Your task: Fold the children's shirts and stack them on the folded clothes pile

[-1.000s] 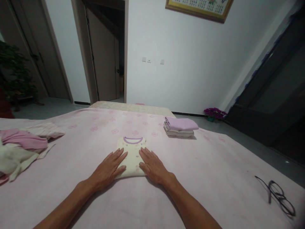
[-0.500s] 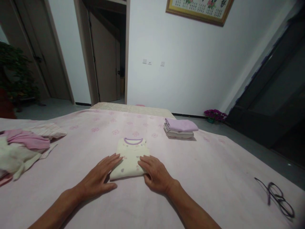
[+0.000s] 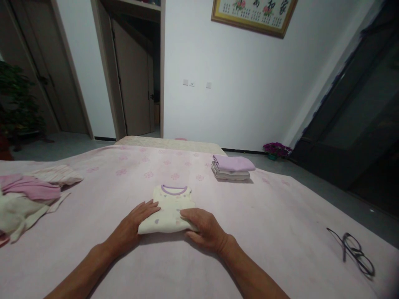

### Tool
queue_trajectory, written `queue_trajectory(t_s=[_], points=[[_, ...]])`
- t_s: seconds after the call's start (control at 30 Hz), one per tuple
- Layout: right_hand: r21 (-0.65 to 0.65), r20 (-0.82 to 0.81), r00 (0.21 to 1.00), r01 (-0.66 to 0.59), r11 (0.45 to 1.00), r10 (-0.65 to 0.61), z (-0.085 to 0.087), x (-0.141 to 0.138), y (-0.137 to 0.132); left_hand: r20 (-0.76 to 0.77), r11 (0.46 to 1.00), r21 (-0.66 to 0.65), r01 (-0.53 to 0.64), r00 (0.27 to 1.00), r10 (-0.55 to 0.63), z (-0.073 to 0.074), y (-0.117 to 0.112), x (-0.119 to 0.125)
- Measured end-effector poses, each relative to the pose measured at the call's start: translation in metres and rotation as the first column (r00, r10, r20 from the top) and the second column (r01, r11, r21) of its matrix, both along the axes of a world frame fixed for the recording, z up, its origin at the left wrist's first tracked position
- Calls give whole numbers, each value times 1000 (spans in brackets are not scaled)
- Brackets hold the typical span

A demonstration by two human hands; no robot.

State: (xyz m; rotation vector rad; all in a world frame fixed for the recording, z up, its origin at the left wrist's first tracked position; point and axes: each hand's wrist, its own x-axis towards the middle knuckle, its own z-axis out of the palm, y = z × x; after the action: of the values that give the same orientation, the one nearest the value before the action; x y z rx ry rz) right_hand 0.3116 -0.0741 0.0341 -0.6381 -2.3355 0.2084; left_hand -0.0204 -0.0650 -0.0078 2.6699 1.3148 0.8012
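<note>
The open left hand [image 3: 137,222] and open right hand [image 3: 204,230] press flat, gripping nothing, on a folded cream lilac-collared top [image 3: 170,209]. This keeps it smooth on the pink floral bedspread [image 3: 280,232].

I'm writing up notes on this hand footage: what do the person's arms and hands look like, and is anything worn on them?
The left hand and right hand are bare, with no gloves. The left forearm and right forearm are bare too, with no sleeve in view. No watch, bracelet or ring is visible.

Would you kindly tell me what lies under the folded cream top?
The folded cream top lies on the pink bedspread, visible around its edges; the patch directly beneath it is covered and cannot be seen.
</note>
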Motion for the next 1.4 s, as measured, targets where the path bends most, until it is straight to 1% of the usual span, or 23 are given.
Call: queue_trajectory(t_s=[0.07,0.2,0.33,0.4,0.47,0.53,0.57,0.63,0.67,0.7,0.73,0.8,0.87,0.93,1.0,1.07,1.13,1.2,1.27,1.3,1.33,1.37,1.4], points=[[6,16,999,31,1000,-31,-5,6,6,42,1000,-24,7,999,-6,-1,1,-1],[1,-7,994,112,994,-112,-15,15,21,120,998,-37,43,992,-38,-1,0,-4],[-3,4,998,57,998,-57,-17,14,25,157,998,-24,64,986,-59,1,-2,-7],[-37,-38,999,20,999,-22,-16,11,23,212,998,2,58,976,-57,3,-5,-6],[-100,-114,993,-14,995,2,-14,6,21,307,999,-15,37,951,-30,7,-10,-2],[-231,-200,979,-11,973,-36,-12,-1,19,406,997,-74,-20,912,48,12,-14,5],[-318,-236,967,16,948,-96,-12,-5,19,447,992,-105,-75,887,114,15,-16,10],[-480,-277,926,99,872,-258,-13,-16,20,501,959,-159,-234,818,283,21,-16,21],[-532,-284,898,142,835,-334,-13,-21,21,514,931,-186,-313,777,363,23,-14,27],[-560,-289,872,181,808,-396,-14,-27,24,522,903,-213,-373,738,428,26,-11,33],[-573,-293,850,211,792,-438,-15,-32,27,524,881,-242,-407,709,472,28,-8,38],[-583,-302,820,245,775,-486,-16,-40,35,522,849,-296,-438,670,528,32,2,45],[-598,-298,799,271,754,-523,-17,-47,45,496,814,-333,-475,646,580,34,14,49],[-615,-264,778,320,720,-571,-17,-51,54,434,776,-353,-523,643,631,35,27,50],[-612,-192,759,403,681,-622,-17,-53,62,329,742,-364,-563,668,668,34,38,49],[-573,-94,744,504,647,-662,-17,-53,66,199,718,-368,-591,704,682,34,45,46],[-516,9,731,587,623,-682,-16,-50,68,103,710,-367,-602,732,674,34,47,43],[-474,96,723,638,607,-684,-14,-47,67,25,710,-347,-613,751,660,35,46,41],[-420,145,703,681,600,-696,-11,-44,64,-65,713,-262,-650,749,659,37,41,42],[-372,150,694,700,610,-704,-8,-44,62,-102,722,-181,-667,743,661,38,39,43],[-310,141,696,707,636,-704,-5,-44,59,-114,741,-82,-667,745,658,38,37,45],[-238,121,715,694,679,-688,-2,-46,56,-102,770,18,-638,764,636,38,35,47],[-166,101,753,657,735,-650,1,-48,53,-83,808,108,-580,804,588,37,34,49]])
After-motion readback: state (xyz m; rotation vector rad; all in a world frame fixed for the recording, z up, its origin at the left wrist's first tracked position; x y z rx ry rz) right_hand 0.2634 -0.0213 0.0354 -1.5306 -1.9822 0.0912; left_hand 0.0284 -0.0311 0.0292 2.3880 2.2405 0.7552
